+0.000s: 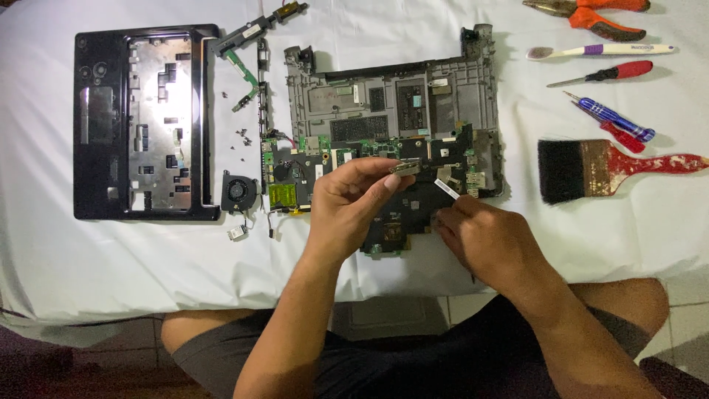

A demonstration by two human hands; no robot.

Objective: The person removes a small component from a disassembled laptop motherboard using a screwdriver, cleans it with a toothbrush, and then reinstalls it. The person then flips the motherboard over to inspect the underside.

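Note:
A taken-apart laptop lies on a white cloth. Its grey base shell (391, 92) holds the dark motherboard (410, 203). My left hand (347, 203) is over the board and pinches a small metal part (402, 167) between thumb and fingers. My right hand (484, 236) rests on the board's right side and grips a thin tool whose white tip (445, 187) points up and left toward the metal part.
The black palmrest frame (136, 122) lies at the left, with a small fan (238, 191), loose screws (242, 135) and strips beside it. At the right are pliers (598, 15), a toothbrush (598, 50), screwdrivers (609, 118) and a paintbrush (598, 168). My knees are below the table edge.

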